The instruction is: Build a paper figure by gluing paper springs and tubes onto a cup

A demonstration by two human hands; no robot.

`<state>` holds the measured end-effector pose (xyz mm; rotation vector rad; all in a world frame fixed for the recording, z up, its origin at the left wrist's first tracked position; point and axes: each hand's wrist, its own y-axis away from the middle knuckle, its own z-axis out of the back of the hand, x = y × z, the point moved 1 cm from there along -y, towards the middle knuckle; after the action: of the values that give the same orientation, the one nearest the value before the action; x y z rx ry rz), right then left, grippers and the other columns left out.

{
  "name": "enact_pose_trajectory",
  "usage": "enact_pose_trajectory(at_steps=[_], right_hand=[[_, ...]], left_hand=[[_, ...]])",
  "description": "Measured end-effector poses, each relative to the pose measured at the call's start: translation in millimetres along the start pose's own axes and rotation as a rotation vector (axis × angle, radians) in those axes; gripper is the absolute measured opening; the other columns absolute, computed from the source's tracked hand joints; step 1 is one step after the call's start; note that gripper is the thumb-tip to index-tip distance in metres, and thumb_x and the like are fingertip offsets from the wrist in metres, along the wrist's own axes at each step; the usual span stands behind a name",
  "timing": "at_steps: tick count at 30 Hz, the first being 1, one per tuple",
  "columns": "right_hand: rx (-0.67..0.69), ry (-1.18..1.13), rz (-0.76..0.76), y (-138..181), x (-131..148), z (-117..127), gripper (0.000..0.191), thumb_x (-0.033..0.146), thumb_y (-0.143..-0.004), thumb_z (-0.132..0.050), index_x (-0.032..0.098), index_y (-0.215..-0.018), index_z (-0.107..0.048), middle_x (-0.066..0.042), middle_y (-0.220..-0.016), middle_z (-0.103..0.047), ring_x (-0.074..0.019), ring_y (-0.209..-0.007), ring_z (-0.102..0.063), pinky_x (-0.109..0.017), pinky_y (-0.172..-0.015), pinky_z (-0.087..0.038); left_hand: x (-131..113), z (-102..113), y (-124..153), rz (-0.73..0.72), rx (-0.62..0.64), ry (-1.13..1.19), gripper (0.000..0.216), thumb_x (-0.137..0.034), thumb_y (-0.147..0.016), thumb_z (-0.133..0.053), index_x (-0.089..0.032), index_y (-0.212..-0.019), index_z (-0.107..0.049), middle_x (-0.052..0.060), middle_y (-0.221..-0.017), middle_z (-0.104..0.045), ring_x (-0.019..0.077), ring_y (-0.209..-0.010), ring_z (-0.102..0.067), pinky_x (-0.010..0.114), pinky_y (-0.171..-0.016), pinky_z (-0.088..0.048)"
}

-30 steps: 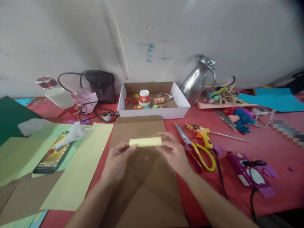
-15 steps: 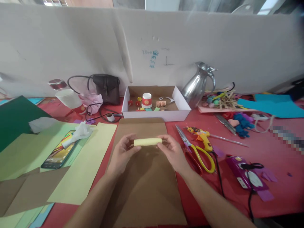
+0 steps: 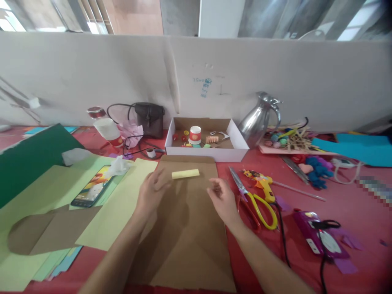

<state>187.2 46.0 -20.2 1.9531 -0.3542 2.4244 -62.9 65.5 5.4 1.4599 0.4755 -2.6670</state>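
A pale yellow paper roll (image 3: 185, 174) lies crosswise on a sheet of brown cardboard (image 3: 190, 237), touched by neither hand. To its left, my left hand (image 3: 152, 192) hovers with fingers apart and holds nothing. My right hand (image 3: 223, 200) is off to the right of the roll, its fingers loosely curled and parted, also without anything in it. Beside my right hand lie yellow-and-red-handled scissors (image 3: 259, 208) and a yellow hot glue gun (image 3: 266, 188).
Behind the cardboard stands a white box (image 3: 208, 154) with a paper cup (image 3: 195, 134) inside. A steel jug (image 3: 259, 118) is at its right. Paper sheets (image 3: 119, 200) and a phone (image 3: 92, 188) lie left. A purple device (image 3: 320, 234) with a black cord sits right.
Both hands have let go of the yellow paper roll and drawn apart. It now rests on the cardboard. The camera view has tilted up and shifted somewhat to the left.
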Motion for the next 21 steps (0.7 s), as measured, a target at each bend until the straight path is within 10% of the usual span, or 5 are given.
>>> enact_pose_trajectory(at_steps=[5, 13, 21], right_hand=[[0.141, 0.059, -0.052, 4.4, 7.5, -1.6, 0.023, 0.041, -0.080, -0.064, 0.022, -0.066, -0.062, 0.000, -0.064, -0.063, -0.0174, -0.062, -0.056, -0.030, -0.061, -0.042], [0.212, 0.135, 0.021, 5.8, 13.5, -7.1, 0.017, 0.035, -0.083, -0.059, 0.023, -0.082, -0.071, -0.005, -0.082, -0.074, -0.0230, -0.076, -0.066, -0.034, -0.071, -0.046], [0.338, 0.221, 0.081, 13.3, 24.0, 2.6, 0.017, 0.024, -0.084, -0.054, 0.023, -0.086, -0.071, -0.004, -0.086, -0.073, -0.0209, -0.080, -0.067, -0.034, -0.074, -0.050]], left_hand=[[-19.3, 33.2, 16.0, 0.085, 0.073, -0.167, 0.025, -0.043, -0.077, -0.064, -0.023, -0.063, -0.068, 0.002, -0.059, -0.066, 0.0207, -0.060, -0.061, 0.029, -0.060, -0.041], [-10.6, 9.2, -12.7, -0.190, 0.096, -0.240, 0.044, -0.023, -0.072, -0.065, -0.024, -0.115, -0.068, 0.011, -0.121, -0.066, 0.0309, -0.109, -0.060, 0.040, -0.099, -0.040], [0.7, -41.4, -75.5, -0.167, 0.205, -0.116, 0.049, -0.009, -0.055, -0.075, -0.020, -0.103, -0.073, 0.012, -0.112, -0.068, 0.0329, -0.112, -0.056, 0.045, -0.105, -0.036]])
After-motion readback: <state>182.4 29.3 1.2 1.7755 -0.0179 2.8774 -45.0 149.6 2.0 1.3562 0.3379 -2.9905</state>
